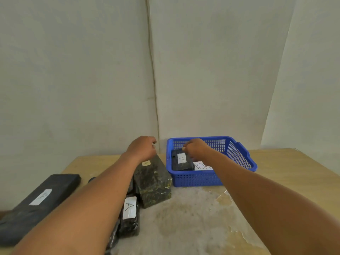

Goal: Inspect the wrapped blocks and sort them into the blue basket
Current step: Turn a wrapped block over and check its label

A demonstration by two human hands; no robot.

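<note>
The blue basket [239,155] stands at the back right of the table. Inside it lies a dark wrapped block [181,165] with a white "A" label. My right hand [196,147] reaches into the basket, its curled fingers at that block's far end. Left of the basket, a large mottled wrapped block [152,183] stands tilted, and my left hand [142,147] curls over its far top end. A smaller "A" block [129,214] lies in front of it, partly under my left forearm. A long flat dark block [40,197] lies at the left.
A white paper reading "NOR" [202,166] lies in the basket beside the block. The wooden table [294,172] has a worn, pale patch [193,218] in the middle. A wall stands right behind the basket.
</note>
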